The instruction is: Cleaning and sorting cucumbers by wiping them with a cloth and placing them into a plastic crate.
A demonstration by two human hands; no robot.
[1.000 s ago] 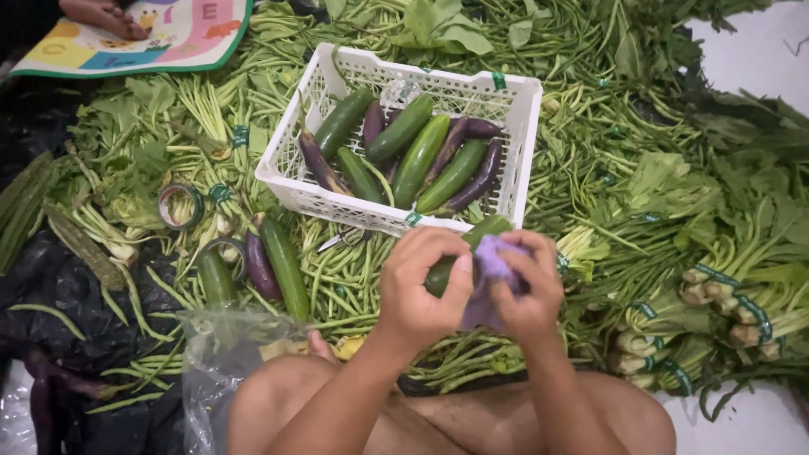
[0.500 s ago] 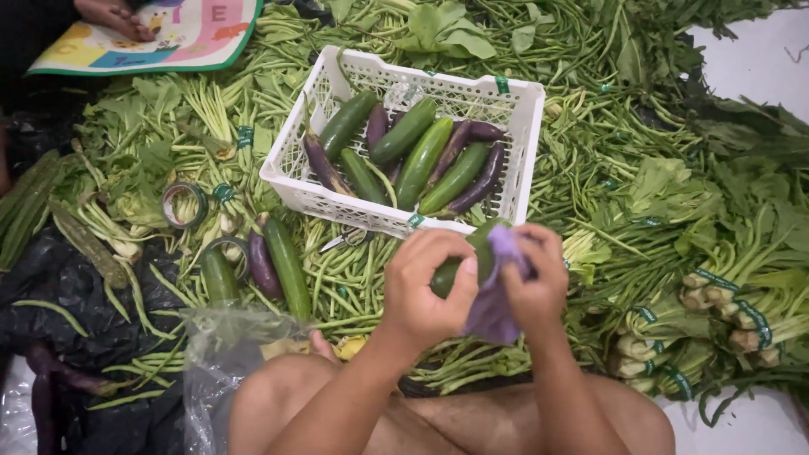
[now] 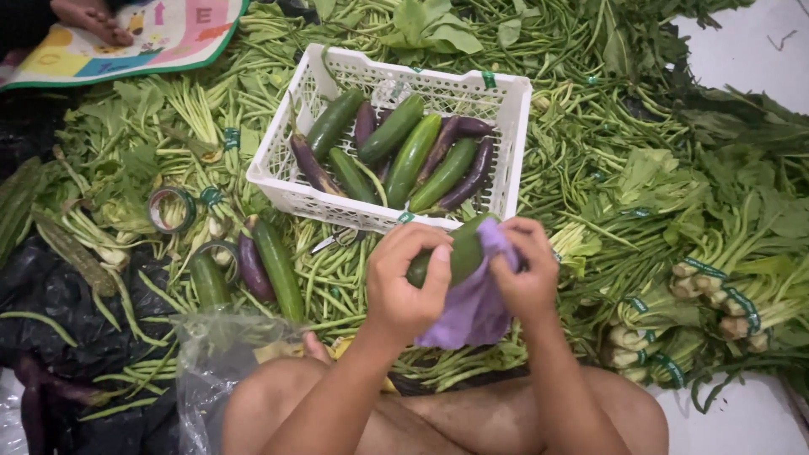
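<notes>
I hold a green cucumber [image 3: 462,253] in front of me, just above my knees and just on the near side of the white plastic crate [image 3: 286,181]. My left hand [image 3: 409,282] wraps its fingers [image 3: 436,274] over the nearer, lower end, thumb on top. My right hand [image 3: 527,270] presses a purple cloth [image 3: 472,307] against the far side of it, and the cloth hangs down between my wrists. Both hands are clenched on it, the left on bare skin, the right through the cloth.

The cucumber's long axis runs on a slant: the low end sits under my left palm, the upper end points up and to the right, toward the crate's near rim. That upper tip looks to reach the rim, though I cannot tell whether it touches.

Inside the crate lie more cucumbers and several purple eggplants [image 3: 459,173], mostly leaning the same slanted way. To my left, on the heap of long beans [image 3: 337,270], lie two more cucumbers and one eggplant side by side, with a roll of tape [image 3: 171,209] beyond them. Bundled leafy greens [image 3: 708,295] lie to my right.
</notes>
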